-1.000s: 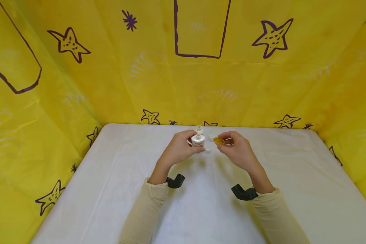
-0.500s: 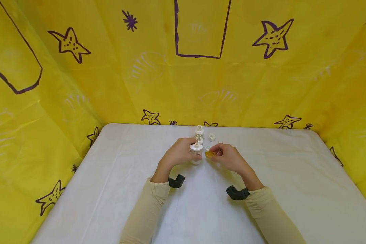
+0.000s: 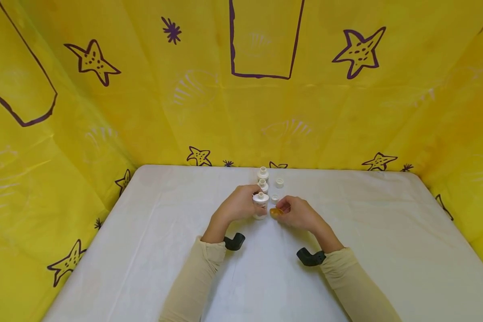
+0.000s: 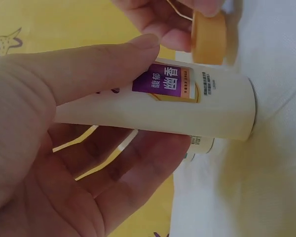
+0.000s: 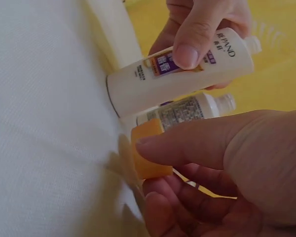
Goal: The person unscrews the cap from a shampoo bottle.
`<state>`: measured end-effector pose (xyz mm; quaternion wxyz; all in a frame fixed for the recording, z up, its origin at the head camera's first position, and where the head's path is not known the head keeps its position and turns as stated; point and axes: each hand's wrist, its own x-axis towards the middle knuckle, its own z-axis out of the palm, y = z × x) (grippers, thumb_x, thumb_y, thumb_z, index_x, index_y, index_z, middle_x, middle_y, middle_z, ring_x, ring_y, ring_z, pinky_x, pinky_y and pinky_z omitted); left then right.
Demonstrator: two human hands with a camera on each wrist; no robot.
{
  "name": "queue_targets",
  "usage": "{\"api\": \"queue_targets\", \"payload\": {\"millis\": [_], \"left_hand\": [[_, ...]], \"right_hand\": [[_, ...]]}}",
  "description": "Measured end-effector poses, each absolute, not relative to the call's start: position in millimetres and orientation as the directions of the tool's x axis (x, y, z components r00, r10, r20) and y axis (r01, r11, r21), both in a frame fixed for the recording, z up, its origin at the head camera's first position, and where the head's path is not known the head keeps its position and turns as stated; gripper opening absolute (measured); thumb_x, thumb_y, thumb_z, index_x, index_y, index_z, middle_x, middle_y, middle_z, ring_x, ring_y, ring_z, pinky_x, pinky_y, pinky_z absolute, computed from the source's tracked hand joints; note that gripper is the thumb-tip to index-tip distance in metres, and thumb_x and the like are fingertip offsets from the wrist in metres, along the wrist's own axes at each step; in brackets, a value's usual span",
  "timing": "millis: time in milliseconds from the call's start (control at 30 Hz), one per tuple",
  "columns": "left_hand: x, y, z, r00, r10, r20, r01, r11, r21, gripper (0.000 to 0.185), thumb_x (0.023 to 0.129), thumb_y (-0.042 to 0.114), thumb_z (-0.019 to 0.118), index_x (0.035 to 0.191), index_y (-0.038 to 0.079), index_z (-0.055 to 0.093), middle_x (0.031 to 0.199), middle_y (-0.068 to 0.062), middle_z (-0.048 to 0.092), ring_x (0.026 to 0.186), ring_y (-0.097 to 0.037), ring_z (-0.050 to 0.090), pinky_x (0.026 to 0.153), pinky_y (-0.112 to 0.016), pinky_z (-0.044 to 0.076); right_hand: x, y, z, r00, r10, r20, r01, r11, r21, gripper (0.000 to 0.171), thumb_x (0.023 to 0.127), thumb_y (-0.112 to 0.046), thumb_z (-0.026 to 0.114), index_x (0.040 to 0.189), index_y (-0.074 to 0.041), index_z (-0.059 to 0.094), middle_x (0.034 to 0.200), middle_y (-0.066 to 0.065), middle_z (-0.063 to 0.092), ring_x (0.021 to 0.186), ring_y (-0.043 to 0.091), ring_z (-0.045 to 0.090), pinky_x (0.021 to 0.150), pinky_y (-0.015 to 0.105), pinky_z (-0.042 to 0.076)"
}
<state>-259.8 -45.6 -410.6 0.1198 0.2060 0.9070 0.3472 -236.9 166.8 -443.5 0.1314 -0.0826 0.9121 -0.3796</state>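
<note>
Capping is in hand: left hand [image 3: 236, 206] grips an uncapped white bottle [image 3: 260, 203] near the table's [image 3: 145, 250] far edge; right hand [image 3: 299, 213] pinches an orange cap [image 3: 276, 212], which next needs aligning over the neck.

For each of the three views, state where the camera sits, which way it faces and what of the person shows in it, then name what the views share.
Head: worn high, looking forward and down at the white table; both forearms, left hand and right hand show.
Left wrist: beside the left palm, looking along the fingers that grip the white bottle.
Right wrist: beside the right hand, facing its fingers pinching the orange cap.
Shared: all three show bottle and cap.
</note>
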Motion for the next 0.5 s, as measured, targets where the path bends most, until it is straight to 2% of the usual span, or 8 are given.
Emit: {"api": "queue_targets", "payload": {"millis": [167, 500], "left_hand": [[-256.8, -41.8, -410.1, -0.889, 0.449, -0.087, 0.278, 0.682, 0.676, 0.037, 0.081, 0.016, 0.086, 0.11, 0.009, 0.065, 0.103, -0.004, 0.071, 0.09, -0.018, 0.062, 0.087, -0.035, 0.053], [-254.9, -44.2, -404.1, -0.886, 0.453, -0.097, 0.294, 0.713, 0.636, 0.045, 0.079, 0.014, 0.088, 0.118, 0.008, 0.067, 0.11, -0.005, 0.072, 0.096, -0.019, 0.065, 0.092, -0.038, 0.054]], "right_hand": [[-236.3, 167.6, -447.3, -0.934, -0.274, -0.228, -0.045, 0.726, -0.686, 0.025, 0.086, -0.01, 0.078, 0.107, -0.006, 0.065, 0.099, 0.008, 0.067, 0.09, 0.02, 0.059, 0.086, 0.037, 0.052], [-234.9, 165.4, -445.1, -0.927, -0.291, -0.237, -0.054, 0.729, -0.683, 0.031, 0.085, -0.008, 0.078, 0.111, -0.009, 0.062, 0.103, 0.01, 0.066, 0.092, 0.022, 0.059, 0.089, 0.039, 0.052]]}}
